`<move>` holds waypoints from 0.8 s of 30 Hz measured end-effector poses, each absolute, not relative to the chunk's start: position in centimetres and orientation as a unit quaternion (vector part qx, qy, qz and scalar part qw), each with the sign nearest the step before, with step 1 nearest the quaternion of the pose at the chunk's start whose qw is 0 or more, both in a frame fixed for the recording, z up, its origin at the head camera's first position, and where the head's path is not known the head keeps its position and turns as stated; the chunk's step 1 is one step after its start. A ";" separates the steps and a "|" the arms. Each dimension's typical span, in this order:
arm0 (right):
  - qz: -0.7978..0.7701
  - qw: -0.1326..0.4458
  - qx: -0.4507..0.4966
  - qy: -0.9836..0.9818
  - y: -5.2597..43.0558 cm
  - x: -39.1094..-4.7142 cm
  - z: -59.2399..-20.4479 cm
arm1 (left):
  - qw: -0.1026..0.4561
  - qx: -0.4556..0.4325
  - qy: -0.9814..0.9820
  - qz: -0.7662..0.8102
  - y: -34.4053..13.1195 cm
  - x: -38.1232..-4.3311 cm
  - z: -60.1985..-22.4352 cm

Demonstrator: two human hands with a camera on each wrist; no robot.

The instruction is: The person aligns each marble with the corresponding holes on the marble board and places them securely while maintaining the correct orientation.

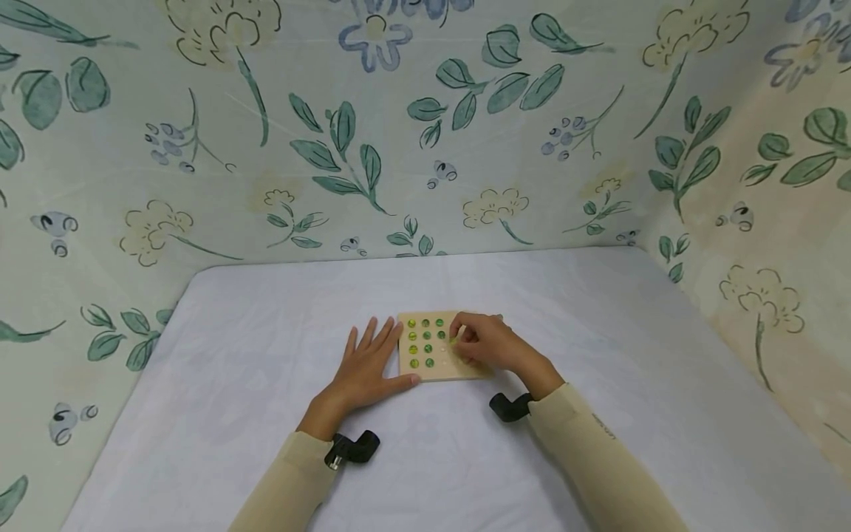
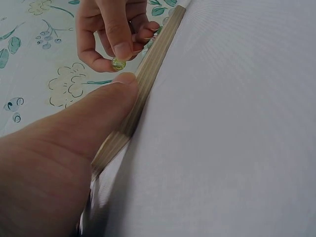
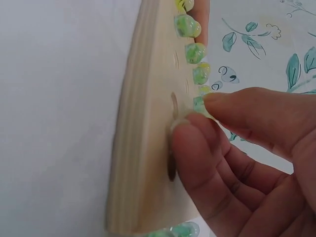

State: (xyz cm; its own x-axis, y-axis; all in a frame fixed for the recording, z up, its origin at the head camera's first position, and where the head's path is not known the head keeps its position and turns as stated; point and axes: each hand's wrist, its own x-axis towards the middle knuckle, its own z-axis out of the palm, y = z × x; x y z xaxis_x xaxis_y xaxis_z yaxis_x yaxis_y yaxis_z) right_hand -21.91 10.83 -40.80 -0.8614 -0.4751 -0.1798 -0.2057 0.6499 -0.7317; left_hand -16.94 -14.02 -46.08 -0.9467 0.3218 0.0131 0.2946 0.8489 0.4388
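Note:
A pale wooden board with round hollows lies on the white cloth. Several glass marbles sit in rows on its left part, yellowish in the leftmost column and greener beside it. My left hand is spread at the board's left end, fingers straight, with the thumb against the near edge. Over the board's right part is my right hand. Between its thumb and a finger it pinches a yellow-green marble, held just above the board. In the right wrist view the fingers mostly hide this marble.
White cloth covers the table around the board. More green marbles show past the board's end in the right wrist view. Floral fabric rises behind the table and along its sides. Each wrist carries a black camera mount.

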 end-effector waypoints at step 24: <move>-0.334 0.165 -0.220 0.902 9.9 -21.5 -41.1 | 0.040 0.157 0.962 0.220 -14.1 -17.0 -46.0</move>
